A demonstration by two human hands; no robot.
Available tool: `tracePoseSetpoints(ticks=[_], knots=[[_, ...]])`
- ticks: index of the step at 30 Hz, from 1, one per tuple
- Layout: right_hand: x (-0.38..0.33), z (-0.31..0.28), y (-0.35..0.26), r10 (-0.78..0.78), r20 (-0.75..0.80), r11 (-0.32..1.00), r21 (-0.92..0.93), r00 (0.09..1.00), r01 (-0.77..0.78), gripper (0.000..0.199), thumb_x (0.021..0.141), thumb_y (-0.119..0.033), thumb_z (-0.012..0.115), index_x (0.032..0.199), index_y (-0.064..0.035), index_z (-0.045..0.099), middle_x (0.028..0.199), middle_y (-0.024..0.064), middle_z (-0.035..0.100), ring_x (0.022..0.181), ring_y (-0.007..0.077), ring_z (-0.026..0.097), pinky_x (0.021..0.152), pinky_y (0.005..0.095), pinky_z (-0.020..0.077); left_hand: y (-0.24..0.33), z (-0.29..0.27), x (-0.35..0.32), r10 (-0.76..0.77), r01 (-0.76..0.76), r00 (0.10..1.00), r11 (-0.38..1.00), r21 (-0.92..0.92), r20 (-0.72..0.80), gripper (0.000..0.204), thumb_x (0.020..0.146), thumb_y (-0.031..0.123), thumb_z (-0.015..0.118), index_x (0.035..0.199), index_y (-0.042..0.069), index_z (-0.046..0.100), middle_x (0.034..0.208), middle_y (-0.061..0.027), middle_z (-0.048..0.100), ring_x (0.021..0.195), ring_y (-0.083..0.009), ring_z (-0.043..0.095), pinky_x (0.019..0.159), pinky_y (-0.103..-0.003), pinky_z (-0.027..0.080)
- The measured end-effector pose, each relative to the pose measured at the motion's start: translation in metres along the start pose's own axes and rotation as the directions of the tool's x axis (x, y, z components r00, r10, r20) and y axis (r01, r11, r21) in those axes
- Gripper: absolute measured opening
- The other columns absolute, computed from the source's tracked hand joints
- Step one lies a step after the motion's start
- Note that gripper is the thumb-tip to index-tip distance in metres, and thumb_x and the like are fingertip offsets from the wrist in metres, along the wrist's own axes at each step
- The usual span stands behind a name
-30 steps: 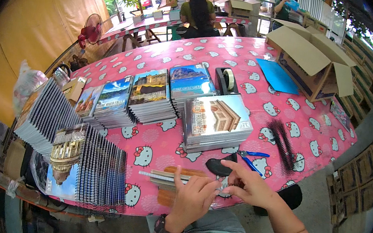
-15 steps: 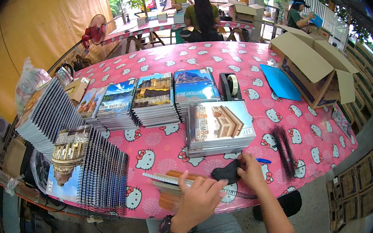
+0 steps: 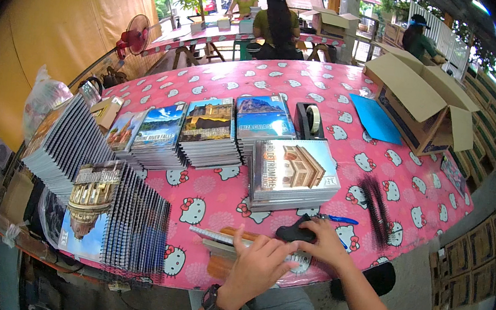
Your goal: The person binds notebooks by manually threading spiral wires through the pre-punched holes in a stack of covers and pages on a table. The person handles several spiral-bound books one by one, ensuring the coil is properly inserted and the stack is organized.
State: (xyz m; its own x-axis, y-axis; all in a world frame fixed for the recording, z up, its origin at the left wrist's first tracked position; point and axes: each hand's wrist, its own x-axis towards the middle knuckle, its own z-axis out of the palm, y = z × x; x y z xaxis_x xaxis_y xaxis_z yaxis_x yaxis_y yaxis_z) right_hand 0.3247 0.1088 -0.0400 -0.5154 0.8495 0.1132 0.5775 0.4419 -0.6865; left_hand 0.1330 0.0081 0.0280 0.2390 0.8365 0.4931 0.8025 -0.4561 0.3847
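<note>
My left hand (image 3: 257,263), with a dark watch at the wrist, is bent over a thin notebook (image 3: 217,237) seen nearly edge-on. The notebook lies on an orange-brown wooden block (image 3: 222,267). My right hand (image 3: 325,243) has its fingers closed on a small, soft-looking black object (image 3: 295,230), whose kind I cannot make out. Just beyond it lies a blue-handled tool (image 3: 341,219), possibly pliers. A stack of spiral notebooks (image 3: 295,172) with a stone arch on the cover stands in front of my hands.
Several stacks of spiral notebooks (image 3: 135,228) stand to the left and behind. A tape dispenser (image 3: 309,120), black binding coils (image 3: 376,209), a blue sheet (image 3: 375,119) and an open carton (image 3: 419,101) lie on the pink table (image 3: 199,260). Other people (image 3: 274,29) sit farther off.
My right hand has shifted slightly left and lower over the black object. More of the blue-handled tool shows. My left hand stays at the notebook. The view has shifted slightly.
</note>
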Motion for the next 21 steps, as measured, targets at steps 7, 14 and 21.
tracePoseSetpoints(ticks=[7,14,21], knots=[[-0.014,-0.02,0.006,-0.137,0.16,0.37,0.924,0.978,-0.099,0.078,0.073,-0.065,0.057,0.106,0.0051,0.059,0.096,0.0121,0.062,0.084,0.0187,0.056,0.076,0.0321,0.0436,-0.002,-0.009,0.0,-0.081,0.082,0.995,0.996,0.016,-0.055,0.031,0.072,0.033,0.068,0.098,0.017,0.062,0.087,0.0021,0.06,0.088,-0.0167,0.055,0.097,-0.057,0.015],[0.008,-0.042,-0.041,-0.036,0.243,0.959,0.282,0.969,-0.035,0.065,0.073,-0.057,0.062,0.094,0.0043,0.065,0.098,0.0137,0.063,0.097,0.024,0.056,0.087,0.0343,0.0406,-0.022,-0.015,-0.013,-0.155,0.155,0.983,0.988,-0.007,-0.098,0.045,0.065,0.029,0.075,0.105,0.016,0.061,0.083,0.001,0.061,0.083,-0.0166,0.057,0.097,-0.056,0.017],[0.025,-0.046,-0.048,-0.118,0.257,0.986,0.143,0.959,0.083,0.054,0.078,-0.05,0.059,0.095,0.0004,0.067,0.094,0.0133,0.063,0.091,0.0243,0.057,0.084,0.0336,0.0413,-0.026,-0.015,-0.013,-0.207,0.201,0.974,0.977,-0.07,-0.096,0.059,0.063,0.026,0.077,0.116,0.014,0.054,0.08,0.0028,0.06,0.082,-0.0165,0.057,0.102,-0.053,0.013]])
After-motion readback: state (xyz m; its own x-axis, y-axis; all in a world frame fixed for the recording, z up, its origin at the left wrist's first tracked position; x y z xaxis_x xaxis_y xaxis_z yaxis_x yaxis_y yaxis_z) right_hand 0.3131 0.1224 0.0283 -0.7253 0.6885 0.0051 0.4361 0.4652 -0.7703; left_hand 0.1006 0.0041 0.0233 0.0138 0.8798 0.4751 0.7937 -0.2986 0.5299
